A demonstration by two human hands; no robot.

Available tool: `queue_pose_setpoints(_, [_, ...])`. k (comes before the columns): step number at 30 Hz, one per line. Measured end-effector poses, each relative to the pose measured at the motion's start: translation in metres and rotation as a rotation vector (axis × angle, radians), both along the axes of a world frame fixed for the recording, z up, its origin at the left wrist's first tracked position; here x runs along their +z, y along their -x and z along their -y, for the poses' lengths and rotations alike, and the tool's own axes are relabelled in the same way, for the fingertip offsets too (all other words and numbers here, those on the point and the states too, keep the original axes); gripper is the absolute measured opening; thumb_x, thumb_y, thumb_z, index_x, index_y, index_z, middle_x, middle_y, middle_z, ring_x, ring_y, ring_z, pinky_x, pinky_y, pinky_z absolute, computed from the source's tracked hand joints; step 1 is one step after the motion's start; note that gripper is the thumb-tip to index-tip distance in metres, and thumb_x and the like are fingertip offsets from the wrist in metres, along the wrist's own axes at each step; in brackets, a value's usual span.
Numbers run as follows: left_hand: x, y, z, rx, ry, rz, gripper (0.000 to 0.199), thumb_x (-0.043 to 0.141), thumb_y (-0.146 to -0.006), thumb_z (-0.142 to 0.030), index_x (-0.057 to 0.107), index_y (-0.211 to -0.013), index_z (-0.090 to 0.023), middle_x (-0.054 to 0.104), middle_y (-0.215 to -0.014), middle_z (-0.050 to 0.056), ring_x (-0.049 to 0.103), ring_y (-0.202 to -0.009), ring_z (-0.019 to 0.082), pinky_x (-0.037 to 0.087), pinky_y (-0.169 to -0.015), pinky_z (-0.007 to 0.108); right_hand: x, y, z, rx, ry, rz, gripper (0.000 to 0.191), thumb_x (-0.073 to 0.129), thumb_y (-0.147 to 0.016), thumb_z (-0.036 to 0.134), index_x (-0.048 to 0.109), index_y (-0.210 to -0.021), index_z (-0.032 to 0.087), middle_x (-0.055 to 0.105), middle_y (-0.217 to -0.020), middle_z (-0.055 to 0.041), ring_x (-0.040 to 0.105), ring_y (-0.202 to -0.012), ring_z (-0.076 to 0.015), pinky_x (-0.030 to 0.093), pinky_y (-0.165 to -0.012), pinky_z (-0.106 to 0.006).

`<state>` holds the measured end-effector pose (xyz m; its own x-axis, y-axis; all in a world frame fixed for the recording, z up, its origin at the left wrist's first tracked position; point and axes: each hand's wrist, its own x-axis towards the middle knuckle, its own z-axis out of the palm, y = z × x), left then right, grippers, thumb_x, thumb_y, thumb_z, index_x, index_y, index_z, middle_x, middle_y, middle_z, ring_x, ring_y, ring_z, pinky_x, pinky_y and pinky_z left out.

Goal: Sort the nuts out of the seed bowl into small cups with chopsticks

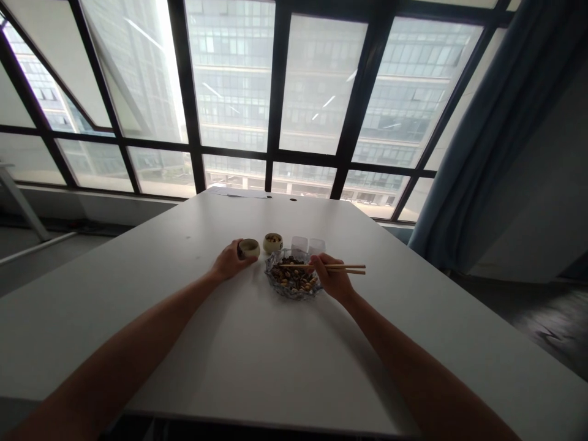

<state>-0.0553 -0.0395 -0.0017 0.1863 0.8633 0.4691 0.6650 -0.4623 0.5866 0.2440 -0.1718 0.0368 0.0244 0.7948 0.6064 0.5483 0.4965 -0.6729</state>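
Head view, mid-frame: the left hand (227,262) curls round a small cup (251,253), seemingly steadying it; the right hand (333,278) grips chopsticks (353,266), tips over a clear bowl (296,296) of nut-like pieces (298,280), probably kept central for easy reach.

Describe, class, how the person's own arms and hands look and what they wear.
The left hand and right hand are ungloved. The left forearm and right forearm are bare, slim and tapering to the wrist; no sleeve, watch or bracelet shows. Finer details are too small to tell.
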Motion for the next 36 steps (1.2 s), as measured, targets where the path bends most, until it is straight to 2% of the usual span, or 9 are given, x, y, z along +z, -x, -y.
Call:
queue_pose_setpoints(7, [-0.001,0.000,0.003,-0.019,-0.035,-0.005,0.080,0.078,-0.067,-0.055,0.052,-0.132,-0.016,0.069,-0.124,0.016,0.067,-0.113,0.032,0.055,-0.095,0.043,0.003,0.004,0.002,-0.053,-0.022,-0.035,0.050,0.051,-0.093,0.065,0.066,-0.070,0.023,0.074,-0.063,-0.0052,0.068,-0.060,-0.0219,0.053,-0.062,-0.033])
queue_pose_setpoints(12, [0.000,0.000,0.007,-0.056,-0.096,-0.051,0.079,0.081,-0.066,-0.050,0.050,-0.132,-0.019,0.066,-0.129,0.015,0.064,-0.118,0.033,0.053,-0.099,0.046,0.000,0.002,-0.005,-0.089,-0.037,-0.284,0.058,0.050,-0.089,0.075,0.063,-0.070,0.022,0.072,-0.058,-0.0065,0.067,-0.057,-0.0211,0.053,-0.059,-0.033])
queue_pose_setpoints(16, [0.002,-0.001,0.011,-0.076,-0.116,-0.081,0.075,0.082,-0.067,-0.046,0.051,-0.130,-0.021,0.064,-0.132,0.015,0.062,-0.122,0.034,0.053,-0.101,0.048,-0.004,-0.003,-0.013,-0.143,0.039,-0.552,0.061,0.055,-0.080,0.080,0.061,-0.072,0.020,0.071,-0.056,-0.0069,0.069,-0.053,-0.0207,0.054,-0.053,-0.031])
queue_pose_setpoints(19, [0.003,-0.001,0.013,-0.069,-0.119,-0.093,0.074,0.081,-0.068,-0.045,0.050,-0.131,-0.020,0.064,-0.132,0.015,0.062,-0.122,0.035,0.053,-0.101,0.049,-0.006,-0.006,-0.017,-0.156,0.093,-0.664,0.060,0.058,-0.077,0.081,0.060,-0.074,0.020,0.072,-0.056,-0.0072,0.071,-0.053,-0.0219,0.054,-0.050,-0.030])
queue_pose_setpoints(31, [0.003,-0.001,0.012,-0.082,-0.133,-0.093,0.074,0.080,-0.067,-0.046,0.051,-0.130,-0.020,0.064,-0.132,0.015,0.063,-0.120,0.034,0.053,-0.100,0.049,-0.008,-0.009,-0.021,-0.153,0.118,-0.725,0.057,0.060,-0.078,0.078,0.059,-0.073,0.021,0.072,-0.056,-0.0064,0.073,-0.056,-0.0234,0.055,-0.050,-0.031])
queue_pose_setpoints(33, [0.003,-0.001,0.012,-0.082,-0.134,-0.094,0.074,0.081,-0.067,-0.046,0.051,-0.130,-0.020,0.065,-0.131,0.015,0.063,-0.120,0.034,0.053,-0.100,0.049,-0.007,-0.008,-0.020,-0.173,0.089,-0.722,0.058,0.060,-0.078,0.078,0.060,-0.072,0.020,0.071,-0.055,-0.0060,0.072,-0.054,-0.0225,0.054,-0.050,-0.030])
queue_pose_setpoints(36, [0.003,-0.001,0.012,-0.078,-0.140,-0.092,0.073,0.081,-0.067,-0.046,0.052,-0.130,-0.021,0.065,-0.131,0.015,0.063,-0.120,0.034,0.053,-0.101,0.049,-0.003,-0.009,-0.016,-0.227,-0.037,-0.618,0.057,0.057,-0.083,0.075,0.062,-0.073,0.019,0.070,-0.055,-0.0051,0.070,-0.053,-0.0201,0.052,-0.052,-0.029])
